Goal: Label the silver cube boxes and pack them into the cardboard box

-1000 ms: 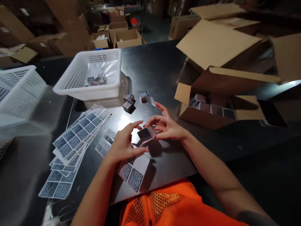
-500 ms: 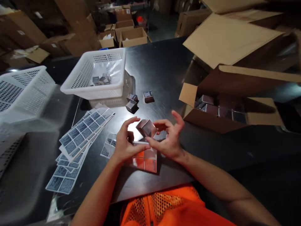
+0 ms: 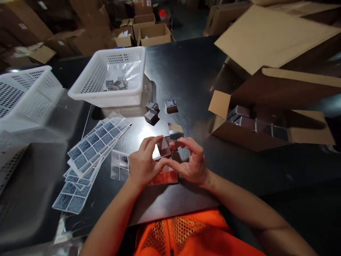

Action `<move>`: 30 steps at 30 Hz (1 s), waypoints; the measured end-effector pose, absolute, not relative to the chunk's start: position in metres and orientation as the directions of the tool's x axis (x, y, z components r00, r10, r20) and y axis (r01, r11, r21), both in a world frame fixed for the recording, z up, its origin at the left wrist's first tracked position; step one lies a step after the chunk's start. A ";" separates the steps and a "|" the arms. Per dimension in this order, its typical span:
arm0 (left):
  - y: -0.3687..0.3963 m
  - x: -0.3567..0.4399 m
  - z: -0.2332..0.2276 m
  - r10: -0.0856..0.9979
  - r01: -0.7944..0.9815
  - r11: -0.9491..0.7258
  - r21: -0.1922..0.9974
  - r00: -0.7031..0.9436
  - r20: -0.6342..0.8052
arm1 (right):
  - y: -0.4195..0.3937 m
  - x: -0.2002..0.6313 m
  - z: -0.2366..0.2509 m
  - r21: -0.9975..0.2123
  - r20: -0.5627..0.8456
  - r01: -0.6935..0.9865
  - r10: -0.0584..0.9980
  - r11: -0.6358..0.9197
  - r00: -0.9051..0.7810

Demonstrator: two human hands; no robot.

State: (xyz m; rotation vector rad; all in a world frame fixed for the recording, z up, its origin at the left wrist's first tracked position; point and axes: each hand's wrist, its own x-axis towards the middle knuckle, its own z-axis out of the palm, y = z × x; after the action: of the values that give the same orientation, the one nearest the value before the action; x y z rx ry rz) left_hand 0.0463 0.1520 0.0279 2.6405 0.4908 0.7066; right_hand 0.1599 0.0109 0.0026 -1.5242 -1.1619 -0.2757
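Note:
Above the table front, a small shiny box is pinched between my two hands. My left hand has its fingertips at the box's upper left edge and its thumb below. On the other side, my right hand curls its fingers at the right face, its thumb meeting the left one. Under the hands lies a glossy gridded sheet reflecting orange, partly covered. A smaller sticker sheet sits left of my left hand. Several printed label sheets are fanned out farther left.
Three small boxes stand beyond my hands. A white basket behind them holds several more. Another white basket is at far left. At right an open carton contains several shiny boxes, its flaps sticking out over the dark table.
The small box has been turned between my fingers and sits slightly lower-profile in the grip. My right index finger, raised before, is now bent in toward the box. The view has shifted slightly.

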 end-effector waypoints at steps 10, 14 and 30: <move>0.154 0.054 0.012 0.415 0.065 -0.772 0.633 0.806 0.422 | -0.015 0.191 0.050 -0.892 0.452 0.346 0.569 0.290 0.687; 0.151 0.055 0.013 0.353 0.053 -0.851 0.522 0.794 0.495 | -0.014 0.189 0.051 -0.999 0.038 -0.002 0.765 0.052 0.643; 0.145 0.053 0.017 0.379 0.165 -0.871 0.462 0.824 0.421 | -0.004 0.187 0.042 -0.991 -0.132 -0.084 0.755 -0.101 0.642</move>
State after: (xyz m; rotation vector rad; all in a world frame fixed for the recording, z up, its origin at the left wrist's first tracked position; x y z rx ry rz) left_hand 0.0530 0.1449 0.0167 2.5950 0.4062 0.7197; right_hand 0.1870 -0.0043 0.0420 -1.5185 -0.5840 0.7781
